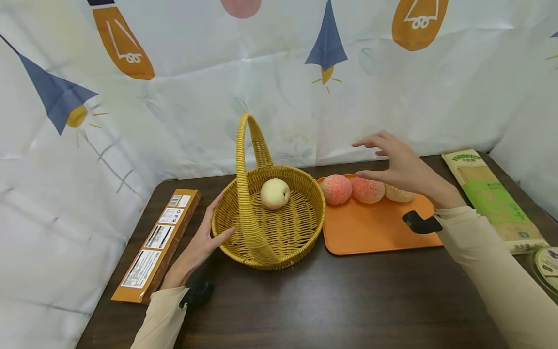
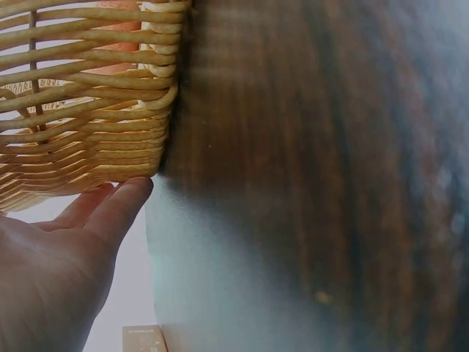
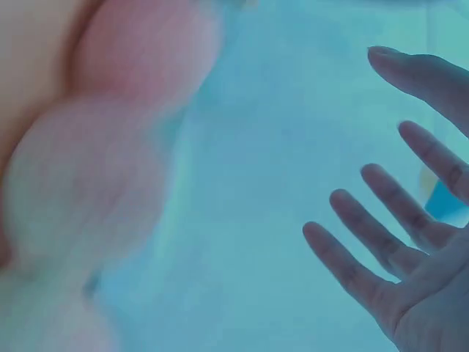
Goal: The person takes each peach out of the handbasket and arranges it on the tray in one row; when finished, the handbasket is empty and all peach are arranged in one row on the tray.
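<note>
We count four peaches: one pale peach [image 1: 275, 194] inside the yellow wicker basket [image 1: 305, 249], and three peaches [image 1: 336, 189], two pinkish and one yellower, in a row on a single orange tray [image 1: 370, 230] to the basket's right. A person's left hand [image 1: 202, 242] lies at the basket's left side, fingers extended and touching it; the right hand [image 1: 401, 162], loose and released, hovers over the row. We see one orange-brown box [image 1: 157, 242] left of the basket on the dark tabletop [image 1: 331, 300], and one green-and-yellow packet [image 1: 497, 198] and one round container [image 1: 548, 266] far to its right. Only the left wrist view gives us the basket's outer weave up close; only the right wrist view shows all five right-hand digits spread apart, beside blurred peaches.
</note>
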`<state>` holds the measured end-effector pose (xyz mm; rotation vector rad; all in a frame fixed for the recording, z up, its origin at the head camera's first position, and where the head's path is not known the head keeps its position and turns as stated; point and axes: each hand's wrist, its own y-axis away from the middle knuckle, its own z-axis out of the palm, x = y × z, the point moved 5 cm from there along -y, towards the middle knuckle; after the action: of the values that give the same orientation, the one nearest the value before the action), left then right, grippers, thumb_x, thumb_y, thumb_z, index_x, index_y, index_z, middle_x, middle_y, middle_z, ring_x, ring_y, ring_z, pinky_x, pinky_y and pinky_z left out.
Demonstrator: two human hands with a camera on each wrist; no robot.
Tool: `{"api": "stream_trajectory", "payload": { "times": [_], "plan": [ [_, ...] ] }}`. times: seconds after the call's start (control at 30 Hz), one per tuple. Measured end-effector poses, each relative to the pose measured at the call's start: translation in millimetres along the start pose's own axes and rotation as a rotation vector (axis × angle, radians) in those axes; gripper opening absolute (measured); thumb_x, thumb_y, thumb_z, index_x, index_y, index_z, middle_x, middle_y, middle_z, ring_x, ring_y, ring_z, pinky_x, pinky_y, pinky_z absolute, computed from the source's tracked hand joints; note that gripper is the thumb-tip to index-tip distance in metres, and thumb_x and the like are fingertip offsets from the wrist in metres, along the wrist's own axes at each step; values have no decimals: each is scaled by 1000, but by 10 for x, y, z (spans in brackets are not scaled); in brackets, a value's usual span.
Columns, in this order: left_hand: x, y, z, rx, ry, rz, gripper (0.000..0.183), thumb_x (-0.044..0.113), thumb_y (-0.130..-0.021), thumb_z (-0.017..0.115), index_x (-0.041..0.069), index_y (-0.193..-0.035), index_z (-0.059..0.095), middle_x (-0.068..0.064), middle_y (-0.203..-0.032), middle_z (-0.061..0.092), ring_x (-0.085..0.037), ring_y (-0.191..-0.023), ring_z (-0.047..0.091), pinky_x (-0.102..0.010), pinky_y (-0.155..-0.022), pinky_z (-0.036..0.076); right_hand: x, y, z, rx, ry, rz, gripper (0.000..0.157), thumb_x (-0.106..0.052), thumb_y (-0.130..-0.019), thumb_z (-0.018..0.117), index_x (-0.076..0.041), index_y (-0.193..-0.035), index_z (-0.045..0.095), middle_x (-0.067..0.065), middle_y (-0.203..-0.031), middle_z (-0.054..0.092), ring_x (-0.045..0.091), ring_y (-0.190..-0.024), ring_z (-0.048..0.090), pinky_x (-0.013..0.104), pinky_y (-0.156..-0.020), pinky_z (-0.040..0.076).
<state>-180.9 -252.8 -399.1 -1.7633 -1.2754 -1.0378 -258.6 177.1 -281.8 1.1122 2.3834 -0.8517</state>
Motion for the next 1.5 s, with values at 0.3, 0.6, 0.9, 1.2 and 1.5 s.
{"api": "stream_trajectory", "payload": {
  "times": [0.3,0.6,0.9,1.2,1.5],
  "plan": [
    [-4,-37,40,-15,4,4,90,14,-103,63,24,-170,5,-15,-173,7,-42,-153,23,-53,-114,34,-616,-536,826,-192,-112,-91,57,-15,-89,86,-8,-140,62,16,-139,53,36,-131,51,54,-104,46],
    [-14,-58,83,-24,31,11,90,13,-102,64,23,-170,5,-19,-171,9,-42,-150,29,-17,-101,38,-446,-712,1394,-303,-106,-12,61,-24,-90,85,-10,-144,60,19,-149,46,39,-144,40,60,-113,37],
    [-1,-63,80,-13,45,7,90,12,-102,64,25,-170,6,-18,-171,10,-42,-148,32,-17,-99,41,-447,-734,1570,-351,-34,-26,62,-21,-91,84,-9,-147,60,18,-150,49,39,-139,48,56,-109,43],
    [15,-36,23,-3,22,5,90,13,-102,64,25,-170,6,-17,-172,9,-42,-150,30,-16,-101,38,-625,-725,1590,-316,-18,-24,56,-26,-93,82,-10,-143,62,13,-127,49,29,-117,52,47,-97,49],
    [-21,-6,3,3,7,-10,90,13,-102,64,24,-170,5,-17,-172,9,-42,-149,32,-40,-110,41,-652,-703,1674,-274,-27,-35,43,-26,-95,80,-6,-131,68,15,-138,52,32,-127,55,47,-101,50]
  ]
}}
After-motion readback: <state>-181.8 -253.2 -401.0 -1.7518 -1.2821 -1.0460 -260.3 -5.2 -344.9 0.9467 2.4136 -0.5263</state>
